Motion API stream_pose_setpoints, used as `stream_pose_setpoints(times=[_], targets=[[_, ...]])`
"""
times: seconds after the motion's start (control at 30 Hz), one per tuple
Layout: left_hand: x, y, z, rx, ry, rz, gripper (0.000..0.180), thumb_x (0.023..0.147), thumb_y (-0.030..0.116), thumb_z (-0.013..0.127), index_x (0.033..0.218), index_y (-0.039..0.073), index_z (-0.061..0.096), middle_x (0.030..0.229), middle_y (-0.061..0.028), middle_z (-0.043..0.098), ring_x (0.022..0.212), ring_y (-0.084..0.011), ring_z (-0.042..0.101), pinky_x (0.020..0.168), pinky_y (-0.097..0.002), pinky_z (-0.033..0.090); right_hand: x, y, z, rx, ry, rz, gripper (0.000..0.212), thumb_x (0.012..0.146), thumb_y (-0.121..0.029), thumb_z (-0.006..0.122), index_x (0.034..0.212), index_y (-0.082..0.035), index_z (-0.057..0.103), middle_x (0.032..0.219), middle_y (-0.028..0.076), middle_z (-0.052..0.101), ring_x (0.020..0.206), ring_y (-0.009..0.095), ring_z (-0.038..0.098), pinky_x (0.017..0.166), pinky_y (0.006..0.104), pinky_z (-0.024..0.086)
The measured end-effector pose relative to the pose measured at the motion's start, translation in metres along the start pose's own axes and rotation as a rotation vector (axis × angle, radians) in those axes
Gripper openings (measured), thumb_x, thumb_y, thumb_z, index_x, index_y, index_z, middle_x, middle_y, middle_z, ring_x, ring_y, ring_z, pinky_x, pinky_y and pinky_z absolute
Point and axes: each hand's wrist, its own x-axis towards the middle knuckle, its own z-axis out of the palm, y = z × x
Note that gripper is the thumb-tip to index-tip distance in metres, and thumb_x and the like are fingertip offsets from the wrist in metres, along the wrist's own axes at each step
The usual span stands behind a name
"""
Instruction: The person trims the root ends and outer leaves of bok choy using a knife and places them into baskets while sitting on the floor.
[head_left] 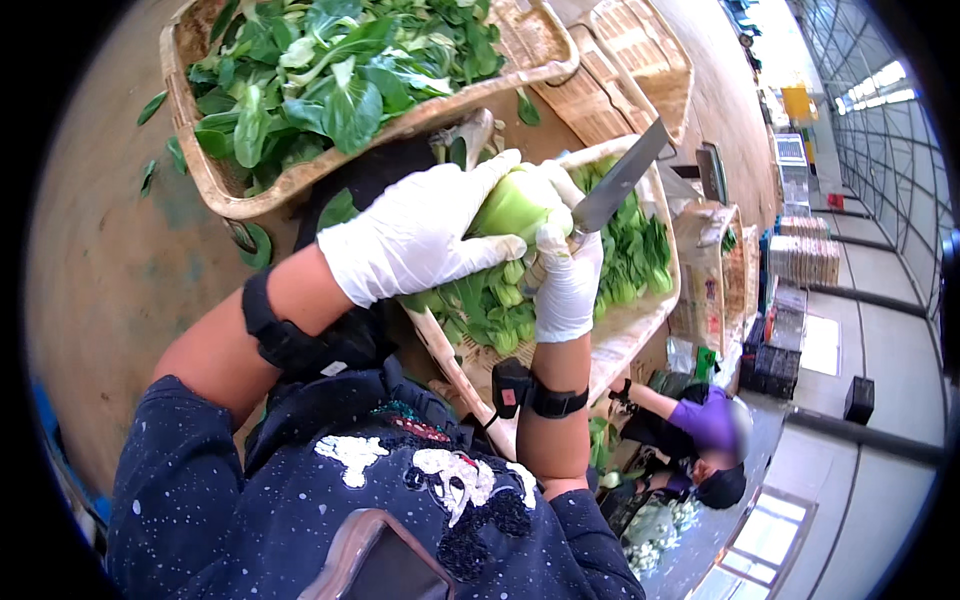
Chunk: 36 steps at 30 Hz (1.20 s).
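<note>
A pale green head of bok choy (510, 205) is in my gloved left hand (420, 225), its fingers and thumb wrapped around the stalks. My gloved right hand (568, 280) grips a knife (622, 180), whose broad dark blade points up and to the right, beside the base of the bok choy. The right thumb presses against that base. The knife's handle is mostly hidden in the palm. Below both hands a pale plastic crate (672, 255) holds several bok choy heads (635, 255) in rows.
A second crate (400, 132), heaped with loose green leaves (350, 100), stands at the far left. Stray leaves (255, 245) lie on the brown floor (110, 260). More crates (655, 60) are beyond. At right a person in a purple top (705, 420) sits near more vegetables.
</note>
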Motion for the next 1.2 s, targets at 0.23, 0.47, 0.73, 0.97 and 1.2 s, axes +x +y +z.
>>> stream_pose_setpoints(times=[0.23, 0.47, 0.73, 0.97, 1.2], targets=[[-0.013, 0.030, 0.071, -0.248, 0.036, 0.060, 0.047, 0.075, 0.015, 0.067, 0.117, 0.000, 0.056, 0.105, -0.0152, 0.062, 0.086, -0.0216, 0.063, 0.079, -0.0310, 0.050, -0.077, -0.013, -0.048, -0.020, 0.298, 0.161, 0.056, 0.079, -0.008, 0.066, 0.129, 0.001, 0.042, 0.119, 0.011, 0.054, 0.104, 0.016, 0.054, 0.091, 0.0285, 0.043], [-0.030, 0.041, 0.095, -0.871, 0.037, -0.156, 0.022, 0.086, 0.009, 0.062, 0.105, 0.002, 0.055, 0.097, -0.0034, 0.057, 0.085, -0.0096, 0.056, 0.079, -0.0236, 0.046, -0.122, 0.000, -0.097, 0.072, 0.692, 0.017, 0.062, 0.077, -0.023, 0.065, 0.131, -0.004, 0.040, 0.114, 0.009, 0.054, 0.103, 0.019, 0.055, 0.085, 0.0319, 0.048], [0.027, 0.003, -0.012, -0.090, 0.424, -0.069, 0.065, 0.084, 0.029, 0.065, 0.134, -0.004, 0.036, 0.124, -0.0205, 0.050, 0.118, -0.0238, 0.047, 0.100, -0.0317, 0.036, -0.162, 0.018, -0.156, 0.600, 0.255, -0.082, 0.077, 0.080, -0.042, 0.059, 0.139, -0.003, 0.028, 0.139, 0.026, 0.033, 0.116, 0.036, 0.046, 0.101, 0.0459, 0.037], [-0.018, 0.077, 0.119, -0.757, -0.568, -0.088, 0.064, 0.081, 0.020, 0.069, 0.136, 0.008, 0.039, 0.111, -0.0080, 0.056, 0.102, -0.0156, 0.052, 0.091, -0.0291, 0.043, -0.184, 0.022, -0.146, 0.639, 0.216, -0.050, 0.088, 0.068, -0.043, 0.071, 0.134, 0.000, 0.032, 0.123, 0.022, 0.048, 0.110, 0.035, 0.051, 0.095, 0.0458, 0.043], [-0.028, 0.089, 0.162, -0.750, -0.658, -0.173, 0.067, 0.071, 0.023, 0.078, 0.125, 0.004, 0.044, 0.105, -0.0063, 0.054, 0.098, -0.0132, 0.051, 0.088, -0.0271, 0.042, -0.204, -0.014, -0.156, 0.124, 0.191, 0.044, 0.081, 0.061, -0.044, 0.076, 0.123, 0.000, 0.044, 0.113, 0.012, 0.054, 0.102, 0.024, 0.057, 0.088, 0.0352, 0.048]])
